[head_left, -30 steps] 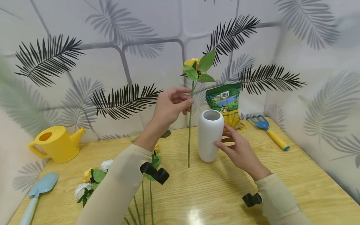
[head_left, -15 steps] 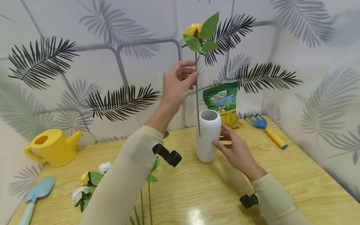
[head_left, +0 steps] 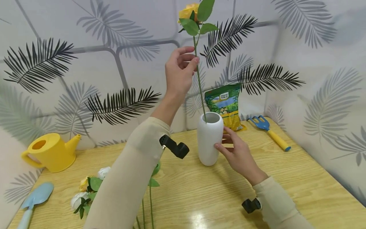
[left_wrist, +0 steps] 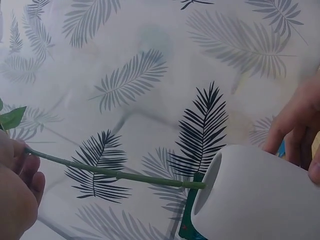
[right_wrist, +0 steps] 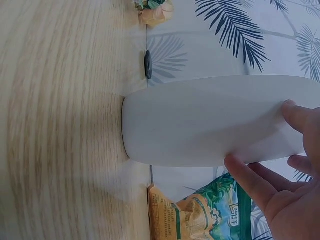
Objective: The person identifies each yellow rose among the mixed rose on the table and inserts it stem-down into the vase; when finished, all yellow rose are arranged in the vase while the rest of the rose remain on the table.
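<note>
The white vase (head_left: 210, 138) stands upright on the wooden table (head_left: 300, 178), and the lower tip of the yellow rose's (head_left: 188, 11) green stem (head_left: 200, 89) sits just at its open mouth; how far inside cannot be seen. The left hand (head_left: 178, 74) pinches the stem high up, below the leaves, holding the flower above the vase. The right hand (head_left: 237, 152) curls its fingers around the vase's side. The bloom is partly cut off at the top edge. A yellow watering can (head_left: 48, 152) stands far left.
</note>
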Demonstrator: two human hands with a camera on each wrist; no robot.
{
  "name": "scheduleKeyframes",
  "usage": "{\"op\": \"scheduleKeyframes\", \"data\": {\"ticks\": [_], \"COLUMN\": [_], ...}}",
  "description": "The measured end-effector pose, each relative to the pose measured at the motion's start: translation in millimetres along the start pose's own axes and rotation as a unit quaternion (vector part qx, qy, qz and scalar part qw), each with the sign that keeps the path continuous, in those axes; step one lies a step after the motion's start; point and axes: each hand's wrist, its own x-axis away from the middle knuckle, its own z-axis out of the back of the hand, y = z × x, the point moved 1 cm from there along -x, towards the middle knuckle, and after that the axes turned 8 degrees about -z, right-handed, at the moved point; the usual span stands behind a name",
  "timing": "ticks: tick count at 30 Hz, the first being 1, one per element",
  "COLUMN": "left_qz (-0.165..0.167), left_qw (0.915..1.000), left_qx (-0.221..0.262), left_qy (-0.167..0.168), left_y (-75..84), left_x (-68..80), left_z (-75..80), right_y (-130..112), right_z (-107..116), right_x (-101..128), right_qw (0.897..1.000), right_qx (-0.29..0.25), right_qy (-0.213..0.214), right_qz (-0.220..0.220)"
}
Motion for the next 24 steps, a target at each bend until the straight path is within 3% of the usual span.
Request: {"op": "scheduleKeyframes", "data": {"ticks": [5, 8, 17, 24], "left_qz": [-0.019, -0.025, 0.019, 0.028], "left_qw": [0.9998, 0.9994, 0.9936, 0.9867], "left_qx": [0.001, -0.009, -0.055, -0.069], "left_qy": [-0.001, -0.021, -0.097, -0.145], "left_y": [-1.7, -7.9, -36.0, -53.2], "left_x": [-2.0, 1.9, 26.8, 45.9], "left_z": [-1.6, -2.9, -0.9, 0.2], "right_y": [-0.1, 0.2, 1.6, 0.8], "right_z": [-0.1, -0.2, -0.7, 0.8], "right_x": [0.0, 0.0, 0.2, -0.8], "right_qw": [1.0, 1.0, 1.0, 1.0], "right_qx": [0.001, 0.003, 0.007, 0.009], "right_qy": [0.0, -0.001, -0.006, -0.006], "right_qz": [-0.003, -0.005, -0.019, -0.012]}}
